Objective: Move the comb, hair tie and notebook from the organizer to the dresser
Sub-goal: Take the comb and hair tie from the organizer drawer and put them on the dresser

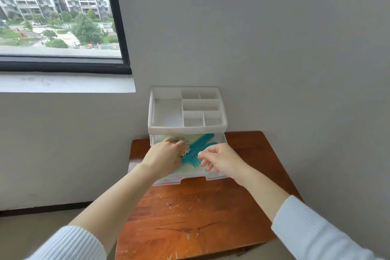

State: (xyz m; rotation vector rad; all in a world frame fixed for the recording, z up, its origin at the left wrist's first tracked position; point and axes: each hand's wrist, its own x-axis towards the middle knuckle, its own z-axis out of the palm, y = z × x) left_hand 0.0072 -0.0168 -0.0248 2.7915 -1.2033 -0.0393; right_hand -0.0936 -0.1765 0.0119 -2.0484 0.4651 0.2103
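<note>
A white plastic organizer [187, 127] stands at the back of the scratched wooden dresser [190, 217], with its clear drawer [190, 178] pulled out. Inside the drawer lie a teal comb [197, 145], a beige flower-shaped hair tie [183, 143] and a pale green notebook [187, 169] underneath them. My left hand [163, 157] is in the drawer with its fingers closed around the hair tie. My right hand [221, 159] hovers over the drawer's right side beside the comb, fingers spread and holding nothing.
The organizer's top tray [166, 112] has several bare compartments. A white wall stands right behind it. A window and its sill [65, 84] are up on the left. The dresser's front half carries only scratches and paint flecks.
</note>
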